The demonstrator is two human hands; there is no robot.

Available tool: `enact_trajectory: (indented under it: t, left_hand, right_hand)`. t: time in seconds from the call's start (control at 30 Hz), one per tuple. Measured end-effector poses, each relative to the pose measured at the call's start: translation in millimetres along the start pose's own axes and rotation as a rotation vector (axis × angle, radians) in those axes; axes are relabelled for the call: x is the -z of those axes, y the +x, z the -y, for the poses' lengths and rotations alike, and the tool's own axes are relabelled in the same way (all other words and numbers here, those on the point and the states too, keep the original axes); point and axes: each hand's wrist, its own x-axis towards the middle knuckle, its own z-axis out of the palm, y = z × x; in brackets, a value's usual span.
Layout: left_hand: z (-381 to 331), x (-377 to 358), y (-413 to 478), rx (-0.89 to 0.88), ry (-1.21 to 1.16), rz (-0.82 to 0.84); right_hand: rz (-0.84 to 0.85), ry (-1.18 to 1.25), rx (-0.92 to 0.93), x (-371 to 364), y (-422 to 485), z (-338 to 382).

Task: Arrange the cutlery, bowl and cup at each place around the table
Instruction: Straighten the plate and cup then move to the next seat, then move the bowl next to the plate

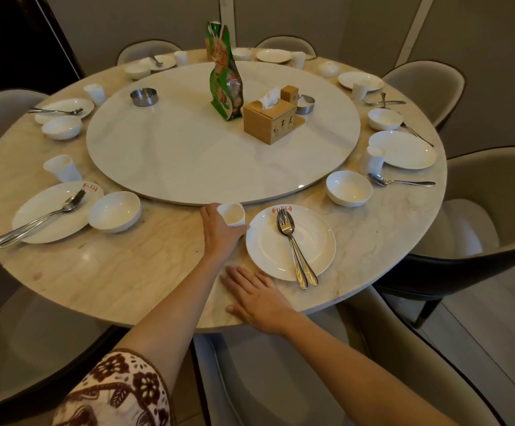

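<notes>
- Round marble table with a big turntable in the middle, padded chairs all round, and we're at the nearest place setting.
- Left hand is wrapped round a small white cup, grip closed on its side, cup upright at the upper-left rim of the near plate, just by the turntable's edge.
- Right hand lies flat on the table near the edge, fingers spread, holding nothing (bracing, I'd say).
- Fork and spoon lie side by side on that plate, handles towards the person.
- To do this well: set the cup down upright, clear of the plate rim, matching where cups sit at the other places, then let go gently.
- No bowl right at this plate; the closest one sits off to the right and probably needs bringing in.
- Count: seven plates visible, seven bowls (the far ones small, one looks lidded or upside down), seven cups including the held one.
- Centre items: one green snack bag, one tissue box, two metal ashtrays.
</notes>
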Motion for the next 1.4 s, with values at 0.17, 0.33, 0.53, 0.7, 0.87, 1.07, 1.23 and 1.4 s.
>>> enact_trajectory:
  t: [0.17, 0.33, 0.53, 0.7, 0.87, 1.07, 1.23, 1.4]
  left_hand:
    - [0, -7, -2, -0.035, 0.026, 0.004]
    - [-3, -8, -4, -0.024, 0.067, 0.001]
    - [-15, -1, -17, 0.032, 0.086, 0.046]
    - [-39, 11, -30, -0.001, 0.134, -0.082]
    - [-71, -12, -46, -0.146, 0.233, -0.195]
    - [-121, -95, -60, -0.242, 0.299, -0.179]
    - [-157, -167, -56, -0.151, 0.271, -0.004]
    - [-173, -208, -26, 0.178, -0.068, 0.067]
  right_hand:
    - [-0.009, 0.028, -0.007, -3, 0, -1]
    - [-0.019, 0.032, 0.002, -3, 1, -2]
    - [-0.029, 0.044, 0.033, 0, -1, -3]
    - [0.082, 0.142, 0.104, 16, -6, -10]
    - [0.036, 0.296, 0.212, 47, -45, -37]
    - [-0.355, 0.144, 0.153, 111, -92, -164]
    - [-0.512, -0.018, -0.052, 139, -88, -271]
    - [-0.500, 0.289, -0.228, 152, -63, -314]
